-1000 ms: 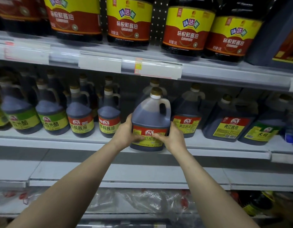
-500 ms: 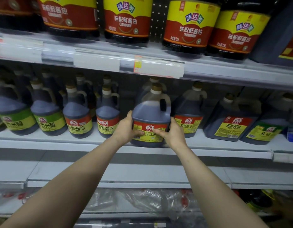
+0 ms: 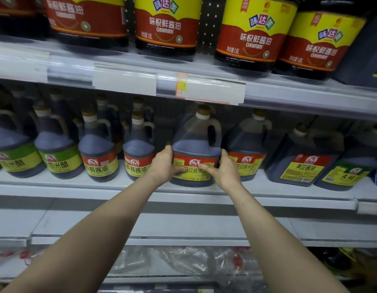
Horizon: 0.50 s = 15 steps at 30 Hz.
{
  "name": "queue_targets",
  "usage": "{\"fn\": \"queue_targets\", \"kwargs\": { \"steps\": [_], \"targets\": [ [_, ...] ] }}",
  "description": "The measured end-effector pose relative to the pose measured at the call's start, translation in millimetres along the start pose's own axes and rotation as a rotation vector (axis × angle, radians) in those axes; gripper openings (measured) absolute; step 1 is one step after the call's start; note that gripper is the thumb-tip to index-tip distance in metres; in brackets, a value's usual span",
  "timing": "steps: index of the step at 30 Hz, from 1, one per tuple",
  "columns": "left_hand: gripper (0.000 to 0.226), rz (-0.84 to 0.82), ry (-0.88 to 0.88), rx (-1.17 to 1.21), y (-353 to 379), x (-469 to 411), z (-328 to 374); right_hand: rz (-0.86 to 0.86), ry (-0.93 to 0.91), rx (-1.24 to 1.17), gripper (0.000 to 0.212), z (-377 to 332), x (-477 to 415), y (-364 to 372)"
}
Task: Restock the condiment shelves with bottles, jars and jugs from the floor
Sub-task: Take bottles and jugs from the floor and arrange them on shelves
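Note:
A dark soy sauce jug (image 3: 196, 142) with a gold cap, a handle and a red-and-yellow label stands upright on the middle shelf (image 3: 77, 187), near its front edge. My left hand (image 3: 165, 166) grips its left side with the thumb across the label. My right hand (image 3: 224, 170) grips its right side, thumb also on the label. The jug sits between a smaller red-labelled jug (image 3: 139, 153) on its left and a matching jug (image 3: 246, 149) on its right.
Green-labelled vinegar jugs (image 3: 56, 153) fill the middle shelf's left end; square jugs (image 3: 303, 159) stand at its right. Large soy sauce bottles (image 3: 168, 26) line the upper shelf (image 3: 289, 92). Below are a bare white shelf (image 3: 183, 227) and plastic-wrapped bottles (image 3: 183, 261).
Both hands have pushed the jug further back onto the middle shelf, and it now stands on the shelf board. The view has moved closer to the shelf.

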State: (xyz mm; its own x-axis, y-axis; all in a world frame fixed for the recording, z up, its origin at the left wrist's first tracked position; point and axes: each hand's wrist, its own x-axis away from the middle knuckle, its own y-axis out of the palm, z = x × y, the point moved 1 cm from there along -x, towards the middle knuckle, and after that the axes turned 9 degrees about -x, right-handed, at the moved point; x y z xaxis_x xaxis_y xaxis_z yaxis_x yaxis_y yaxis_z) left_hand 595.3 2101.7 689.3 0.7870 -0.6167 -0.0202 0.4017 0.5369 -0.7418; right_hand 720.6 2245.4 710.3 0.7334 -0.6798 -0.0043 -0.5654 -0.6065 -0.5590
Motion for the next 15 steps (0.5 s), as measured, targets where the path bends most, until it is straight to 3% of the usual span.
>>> {"fn": "queue_targets", "kwargs": {
  "steps": [15],
  "targets": [
    [0.051, -0.006, -0.071, -0.018, 1, -18, -2, -0.007, 0.024, 0.028, 0.069, 0, -22, 7]
  ]
}}
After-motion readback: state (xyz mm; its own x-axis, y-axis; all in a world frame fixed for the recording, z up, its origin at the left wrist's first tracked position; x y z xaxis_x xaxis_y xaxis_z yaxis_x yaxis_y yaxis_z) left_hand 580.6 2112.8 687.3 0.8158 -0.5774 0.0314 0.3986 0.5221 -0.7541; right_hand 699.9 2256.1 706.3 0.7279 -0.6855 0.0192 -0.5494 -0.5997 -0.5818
